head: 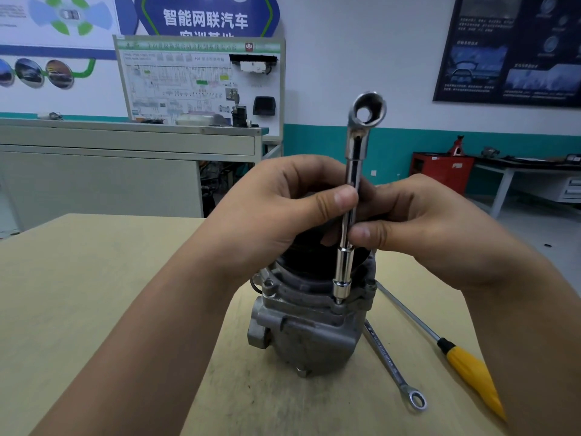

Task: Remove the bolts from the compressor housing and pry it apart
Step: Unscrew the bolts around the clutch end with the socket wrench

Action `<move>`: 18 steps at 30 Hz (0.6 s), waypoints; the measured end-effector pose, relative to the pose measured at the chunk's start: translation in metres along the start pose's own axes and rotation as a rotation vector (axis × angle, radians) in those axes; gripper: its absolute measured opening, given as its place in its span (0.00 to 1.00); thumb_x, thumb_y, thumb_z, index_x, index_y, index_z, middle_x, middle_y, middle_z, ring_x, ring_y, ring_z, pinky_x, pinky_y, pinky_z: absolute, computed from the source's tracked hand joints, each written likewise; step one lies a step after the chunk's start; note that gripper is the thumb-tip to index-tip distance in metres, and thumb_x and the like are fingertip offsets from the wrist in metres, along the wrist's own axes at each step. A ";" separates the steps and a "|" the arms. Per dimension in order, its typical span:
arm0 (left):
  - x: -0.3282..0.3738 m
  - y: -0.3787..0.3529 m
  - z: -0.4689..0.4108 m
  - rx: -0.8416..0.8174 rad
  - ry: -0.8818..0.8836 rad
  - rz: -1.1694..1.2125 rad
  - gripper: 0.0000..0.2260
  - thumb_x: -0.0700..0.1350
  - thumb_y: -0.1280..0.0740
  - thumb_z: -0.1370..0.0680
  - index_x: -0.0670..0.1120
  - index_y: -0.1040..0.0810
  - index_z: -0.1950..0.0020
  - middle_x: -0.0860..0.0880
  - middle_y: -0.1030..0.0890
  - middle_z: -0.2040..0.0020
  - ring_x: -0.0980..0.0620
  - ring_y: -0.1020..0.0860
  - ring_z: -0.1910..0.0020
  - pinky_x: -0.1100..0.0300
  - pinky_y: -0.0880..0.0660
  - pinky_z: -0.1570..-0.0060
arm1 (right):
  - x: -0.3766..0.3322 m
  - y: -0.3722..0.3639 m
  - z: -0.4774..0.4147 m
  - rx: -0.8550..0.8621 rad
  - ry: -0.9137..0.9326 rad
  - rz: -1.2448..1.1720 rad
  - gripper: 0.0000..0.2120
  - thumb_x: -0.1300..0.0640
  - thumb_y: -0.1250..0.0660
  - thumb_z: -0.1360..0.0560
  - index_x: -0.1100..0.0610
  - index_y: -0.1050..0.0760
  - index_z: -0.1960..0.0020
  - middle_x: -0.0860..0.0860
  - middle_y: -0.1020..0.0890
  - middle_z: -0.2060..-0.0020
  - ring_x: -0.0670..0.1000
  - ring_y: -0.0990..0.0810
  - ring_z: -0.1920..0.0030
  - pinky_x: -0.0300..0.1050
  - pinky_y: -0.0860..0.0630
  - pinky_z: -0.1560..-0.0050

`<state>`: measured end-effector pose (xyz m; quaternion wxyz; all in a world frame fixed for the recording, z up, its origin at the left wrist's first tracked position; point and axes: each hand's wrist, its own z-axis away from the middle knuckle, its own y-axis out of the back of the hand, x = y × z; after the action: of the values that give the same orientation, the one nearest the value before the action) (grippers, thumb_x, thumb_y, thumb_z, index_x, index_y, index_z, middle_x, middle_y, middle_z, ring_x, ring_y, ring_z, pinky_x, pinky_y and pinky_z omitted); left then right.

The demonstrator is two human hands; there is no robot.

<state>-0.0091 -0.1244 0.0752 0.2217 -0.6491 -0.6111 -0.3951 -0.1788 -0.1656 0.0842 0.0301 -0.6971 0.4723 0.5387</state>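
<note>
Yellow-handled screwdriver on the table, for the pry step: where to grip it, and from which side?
Grip the screwdriver by its yellow handle, coming down from above on the right. It lies flat on the table, handle towards the person, thin shaft running away to the compressor. The handle is the thick part and lies clear; the ring spanner lies left of the shaft.
</note>
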 end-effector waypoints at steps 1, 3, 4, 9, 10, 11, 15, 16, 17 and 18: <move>0.000 0.000 0.000 0.004 0.001 0.002 0.07 0.43 0.33 0.28 0.51 0.15 0.60 0.51 0.18 0.65 0.55 0.22 0.65 0.65 0.25 0.66 | 0.000 0.000 0.000 0.000 -0.005 0.005 0.08 0.58 0.31 0.35 0.54 0.16 0.57 0.52 0.14 0.57 0.51 0.17 0.50 0.42 0.22 0.46; 0.000 0.000 0.000 0.018 0.002 0.003 0.05 0.43 0.32 0.30 0.50 0.16 0.62 0.51 0.19 0.66 0.54 0.23 0.65 0.66 0.25 0.64 | -0.001 0.000 0.000 -0.011 -0.005 0.006 0.10 0.55 0.28 0.35 0.55 0.17 0.55 0.54 0.15 0.56 0.53 0.17 0.50 0.44 0.21 0.45; 0.000 0.000 0.000 0.027 0.003 -0.001 0.04 0.43 0.31 0.31 0.50 0.16 0.62 0.51 0.19 0.66 0.54 0.22 0.65 0.66 0.25 0.63 | -0.002 0.000 0.001 -0.015 -0.005 0.004 0.11 0.55 0.27 0.36 0.57 0.17 0.54 0.55 0.15 0.55 0.54 0.17 0.50 0.44 0.21 0.46; 0.000 -0.002 0.000 0.054 -0.001 0.005 0.04 0.42 0.28 0.34 0.45 0.22 0.62 0.52 0.18 0.67 0.56 0.20 0.66 0.66 0.25 0.63 | -0.005 -0.003 0.000 0.005 -0.012 0.006 0.16 0.52 0.28 0.44 0.57 0.18 0.57 0.54 0.15 0.60 0.46 0.17 0.59 0.35 0.21 0.57; 0.000 -0.003 0.000 0.056 -0.004 0.007 0.05 0.41 0.28 0.34 0.44 0.23 0.62 0.52 0.18 0.67 0.56 0.20 0.66 0.66 0.25 0.63 | -0.005 -0.003 0.000 0.011 -0.014 0.005 0.17 0.52 0.28 0.45 0.58 0.18 0.57 0.56 0.16 0.61 0.45 0.17 0.60 0.35 0.21 0.58; 0.000 -0.003 0.000 0.061 -0.007 0.011 0.05 0.41 0.28 0.35 0.44 0.23 0.63 0.52 0.18 0.67 0.56 0.20 0.66 0.66 0.25 0.63 | -0.006 -0.004 0.000 0.015 -0.016 0.006 0.18 0.52 0.28 0.45 0.58 0.18 0.57 0.56 0.16 0.62 0.44 0.18 0.61 0.34 0.21 0.58; -0.001 -0.001 -0.001 0.083 -0.004 0.005 0.03 0.42 0.27 0.34 0.49 0.19 0.66 0.52 0.17 0.64 0.55 0.19 0.63 0.64 0.24 0.60 | -0.005 -0.003 0.001 0.025 -0.011 0.031 0.19 0.53 0.29 0.44 0.63 0.20 0.57 0.57 0.17 0.63 0.46 0.19 0.61 0.38 0.21 0.57; -0.002 0.000 -0.001 0.074 -0.002 -0.009 0.02 0.43 0.26 0.34 0.49 0.17 0.64 0.51 0.16 0.63 0.55 0.19 0.61 0.63 0.23 0.58 | -0.005 -0.002 0.001 0.028 -0.010 0.037 0.19 0.53 0.29 0.44 0.63 0.20 0.56 0.61 0.17 0.61 0.49 0.18 0.58 0.42 0.21 0.54; -0.002 0.001 -0.001 0.062 -0.001 -0.019 0.02 0.44 0.27 0.32 0.49 0.16 0.61 0.51 0.16 0.62 0.54 0.19 0.60 0.63 0.23 0.56 | -0.004 -0.002 0.001 0.028 -0.010 0.036 0.19 0.53 0.29 0.43 0.63 0.20 0.56 0.62 0.18 0.58 0.52 0.18 0.56 0.45 0.21 0.51; -0.002 0.001 -0.001 0.050 -0.001 -0.023 0.03 0.44 0.28 0.31 0.49 0.15 0.59 0.51 0.15 0.61 0.55 0.18 0.59 0.63 0.23 0.56 | -0.004 -0.002 0.001 0.027 -0.009 0.027 0.18 0.53 0.30 0.43 0.62 0.20 0.55 0.62 0.17 0.57 0.55 0.17 0.54 0.46 0.22 0.50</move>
<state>-0.0080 -0.1264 0.0744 0.2330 -0.6365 -0.6283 -0.3818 -0.1776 -0.1614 0.0860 0.0344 -0.6879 0.4887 0.5356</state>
